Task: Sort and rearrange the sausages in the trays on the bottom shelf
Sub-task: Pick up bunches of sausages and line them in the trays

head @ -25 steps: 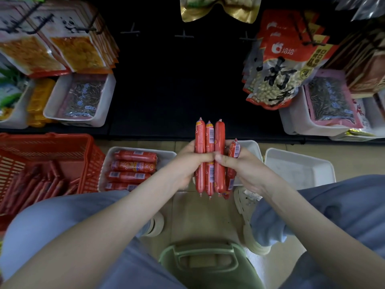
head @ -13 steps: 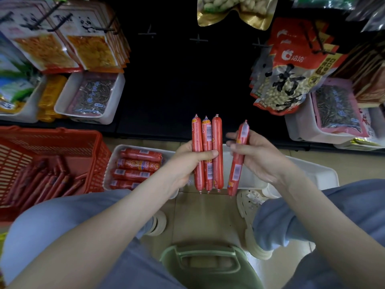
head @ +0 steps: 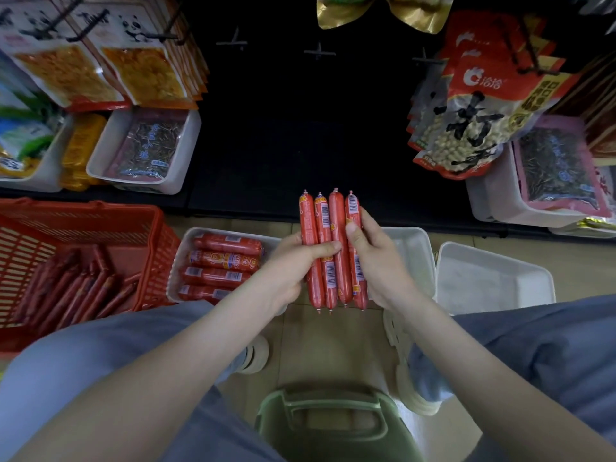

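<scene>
Several red sausages (head: 328,225) stand upright side by side in a flat row above the floor. My left hand (head: 293,265) grips the row from the left, thumb across the front. My right hand (head: 376,258) holds the rightmost sausage against the others, thumb on its front. A white tray (head: 181,261) on the floor to the left holds several thicker red sausages (head: 220,266) lying crosswise. Behind my right hand lies a second white tray (head: 418,255), and a third white tray (head: 493,278) farther right holds nothing.
A red plastic basket (head: 76,228) at the left holds several thin sausages. The dark bottom shelf (head: 300,155) has a gap between white bins of seed packets (head: 143,151) (head: 553,175). Snack bags hang above. A green stool (head: 333,425) sits between my knees.
My right hand brought its single sausage left and pressed it against the three in my left hand, closing the gap; the row now has one more sausage.
</scene>
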{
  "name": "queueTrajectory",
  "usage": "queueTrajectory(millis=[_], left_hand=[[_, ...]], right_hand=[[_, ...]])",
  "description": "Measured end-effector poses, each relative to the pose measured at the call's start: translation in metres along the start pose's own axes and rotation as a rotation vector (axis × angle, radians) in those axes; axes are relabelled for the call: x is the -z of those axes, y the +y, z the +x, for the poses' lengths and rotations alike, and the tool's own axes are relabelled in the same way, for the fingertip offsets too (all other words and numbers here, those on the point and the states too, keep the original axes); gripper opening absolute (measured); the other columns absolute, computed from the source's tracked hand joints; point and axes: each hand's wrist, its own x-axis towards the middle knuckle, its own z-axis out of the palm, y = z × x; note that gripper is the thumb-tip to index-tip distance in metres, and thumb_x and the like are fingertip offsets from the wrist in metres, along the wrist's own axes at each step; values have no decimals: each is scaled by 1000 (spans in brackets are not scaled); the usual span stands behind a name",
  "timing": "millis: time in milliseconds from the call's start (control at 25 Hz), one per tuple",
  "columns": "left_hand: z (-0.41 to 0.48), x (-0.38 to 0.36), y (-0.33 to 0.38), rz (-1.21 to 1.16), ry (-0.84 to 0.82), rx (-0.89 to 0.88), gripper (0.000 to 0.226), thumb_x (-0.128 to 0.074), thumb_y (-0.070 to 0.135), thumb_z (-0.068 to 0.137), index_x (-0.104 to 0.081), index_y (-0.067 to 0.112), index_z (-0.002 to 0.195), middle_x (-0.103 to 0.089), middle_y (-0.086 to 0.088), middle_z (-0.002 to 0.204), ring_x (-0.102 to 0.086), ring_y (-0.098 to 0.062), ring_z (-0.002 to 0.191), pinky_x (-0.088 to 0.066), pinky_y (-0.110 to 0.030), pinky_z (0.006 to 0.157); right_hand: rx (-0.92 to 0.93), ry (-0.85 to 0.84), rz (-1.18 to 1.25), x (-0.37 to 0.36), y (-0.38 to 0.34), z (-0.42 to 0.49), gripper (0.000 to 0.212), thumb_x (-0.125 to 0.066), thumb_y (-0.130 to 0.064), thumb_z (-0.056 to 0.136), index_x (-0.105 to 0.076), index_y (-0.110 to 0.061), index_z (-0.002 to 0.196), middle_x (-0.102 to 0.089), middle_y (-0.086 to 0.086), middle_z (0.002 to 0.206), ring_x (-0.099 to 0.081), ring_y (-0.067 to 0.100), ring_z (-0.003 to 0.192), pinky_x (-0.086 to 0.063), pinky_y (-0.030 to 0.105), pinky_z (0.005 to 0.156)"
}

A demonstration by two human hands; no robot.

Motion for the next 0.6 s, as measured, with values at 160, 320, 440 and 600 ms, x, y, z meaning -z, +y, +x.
queueTrajectory(millis=[160, 320, 440, 600], left_hand=[[12, 4, -5, -39, 22, 52, 27, -70, 12, 84, -67, 16, 111, -74, -2, 102, -69, -21, 98, -52, -37, 86], [45, 21, -13, -42, 133, 149, 29, -70, 11, 83, -65, 16, 111, -73, -4, 101, -68, -20, 94, -51, -36, 85], [77, 40, -30, -144, 274, 219, 32, -71, 7, 82, -63, 13, 113, -70, -10, 105, -68, -21, 91, -52, -37, 84], [111, 57, -74, -203, 324, 298, 16, -68, 6, 85, -63, 15, 98, -68, -2, 84, -66, -12, 72, -51, -27, 62]], right_hand=[[-123, -209, -77, 19, 9, 19, 59, -61, -2, 88, -41, -29, 137, -63, 1, 121, -63, 16, 110, -52, 41, 93], [-222, -163, -178, 34, 43, 62, 61, -68, 4, 78, -51, -30, 126, -67, 4, 113, -66, 22, 103, -53, 43, 90], [-351, -11, -230, 53, 95, 99, 60, -72, 1, 75, -52, -23, 126, -67, 7, 110, -66, 29, 101, -53, 48, 89], [-433, 134, -476, 79, 158, 135, 45, -65, -3, 82, -50, -17, 122, -62, -3, 100, -61, 16, 93, -49, 31, 85]])
